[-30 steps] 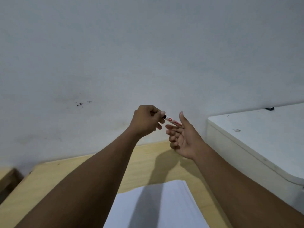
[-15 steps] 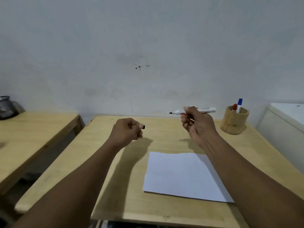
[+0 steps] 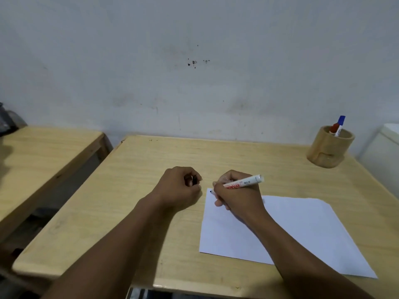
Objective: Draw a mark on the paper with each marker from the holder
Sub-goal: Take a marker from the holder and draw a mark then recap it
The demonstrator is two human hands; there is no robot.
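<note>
My right hand grips a white marker with red lettering, its black tip touching the far left corner of the white paper. The paper lies on the wooden table. My left hand rests on the table just left of the paper, fingers curled round the black cap. At the table's far right corner stands a round wooden holder with a red-capped marker and a blue-capped marker in it.
A second wooden table stands to the left across a narrow gap, with a dark object at its far edge. A white cabinet sits at the right. The wall runs along the table's far edge.
The view has tilted down. My right hand dropped from mid-air and brought the marker tip onto the paper's corner. My left hand lowered onto the table with the cap.
</note>
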